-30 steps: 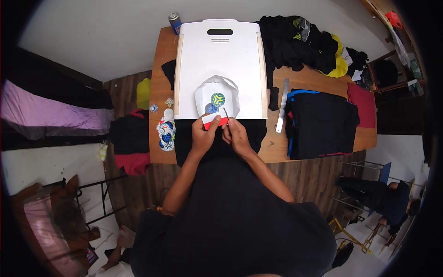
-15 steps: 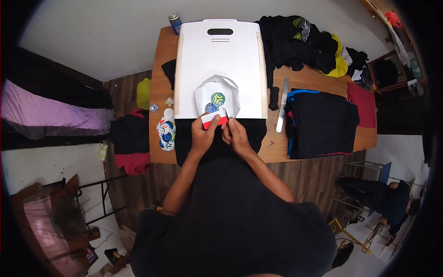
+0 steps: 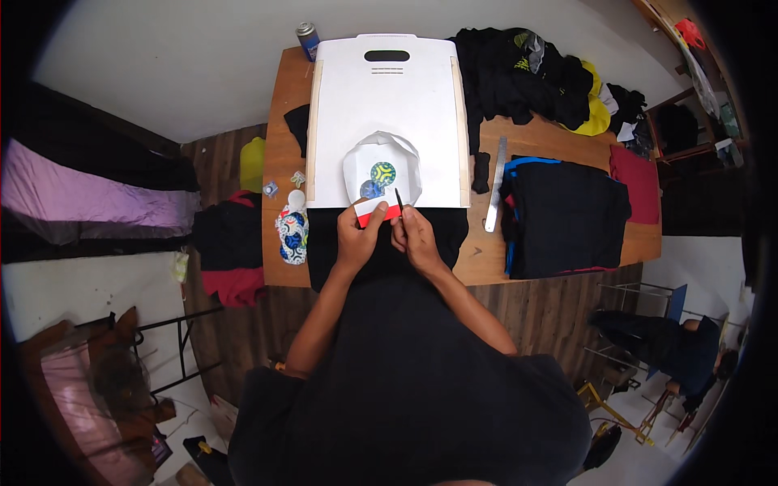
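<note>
My left hand (image 3: pixel 358 240) pinches a small red-and-white piece (image 3: pixel 369 208), flat like card or cloth, at the near edge of the white board. Close against its right end, my right hand (image 3: pixel 417 240) is closed on a dark, narrow-bladed tool, seemingly small scissors (image 3: pixel 398 199), blades pointing away from me. Its handles are hidden in my fingers. Just beyond lies a shallow white paper tray (image 3: pixel 412 166) with crumpled rims. A green-and-yellow round patch (image 3: pixel 382 173) and a blue round patch (image 3: pixel 371 189) rest inside it.
The white board (image 3: pixel 389 97) lies on a wooden table (image 3: pixel 478 267). Right of it are a steel ruler (image 3: pixel 495 186) and folded black garments (image 3: pixel 567 215); left, a pile of printed round patches (image 3: pixel 292 235). A spray can (image 3: pixel 306 40) stands behind. A person (image 3: pixel 689 348) is at far right.
The scissors' blades, slightly apart before, now look closed together as one dark line. Both hands stay nearly in place.
</note>
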`<state>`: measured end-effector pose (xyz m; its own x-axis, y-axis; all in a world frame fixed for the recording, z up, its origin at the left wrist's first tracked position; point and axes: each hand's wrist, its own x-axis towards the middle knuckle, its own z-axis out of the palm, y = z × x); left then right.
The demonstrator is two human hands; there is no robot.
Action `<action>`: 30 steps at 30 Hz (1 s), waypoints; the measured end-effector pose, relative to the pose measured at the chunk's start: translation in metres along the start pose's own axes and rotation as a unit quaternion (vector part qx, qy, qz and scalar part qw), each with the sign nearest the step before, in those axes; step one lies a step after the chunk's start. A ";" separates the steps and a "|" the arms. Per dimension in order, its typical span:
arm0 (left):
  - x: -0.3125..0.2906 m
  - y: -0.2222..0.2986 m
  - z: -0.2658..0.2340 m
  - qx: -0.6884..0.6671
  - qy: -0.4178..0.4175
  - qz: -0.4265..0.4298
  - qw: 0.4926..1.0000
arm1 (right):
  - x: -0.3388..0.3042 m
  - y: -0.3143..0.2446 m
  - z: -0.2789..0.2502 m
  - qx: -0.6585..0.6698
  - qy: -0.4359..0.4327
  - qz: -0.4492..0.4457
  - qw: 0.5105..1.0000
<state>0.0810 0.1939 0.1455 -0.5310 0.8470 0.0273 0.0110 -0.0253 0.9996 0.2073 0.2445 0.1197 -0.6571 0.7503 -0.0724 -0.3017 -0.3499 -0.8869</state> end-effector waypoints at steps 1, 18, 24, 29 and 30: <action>0.000 0.000 0.001 -0.007 0.000 0.001 1.000 | 0.000 0.000 -0.001 0.006 -0.001 0.003 1.000; 0.003 0.014 0.006 -0.002 0.028 0.010 1.000 | -0.005 0.008 -0.007 0.026 -0.031 0.038 0.998; 0.004 0.014 0.006 0.001 0.029 0.015 0.999 | -0.004 0.006 -0.007 0.012 -0.020 0.026 0.999; 0.005 0.015 0.006 0.006 0.025 -0.025 0.999 | -0.007 0.004 -0.007 0.040 -0.043 0.006 0.998; 0.005 0.016 0.007 -0.003 0.040 0.015 0.999 | -0.007 0.004 -0.007 0.025 -0.029 0.047 0.998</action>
<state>0.0842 0.2010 0.1613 -0.5959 0.8011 0.0564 0.0230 -0.0532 0.9983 0.2153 0.2415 0.1136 -0.7223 0.6799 -0.1266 -0.2704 -0.4461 -0.8532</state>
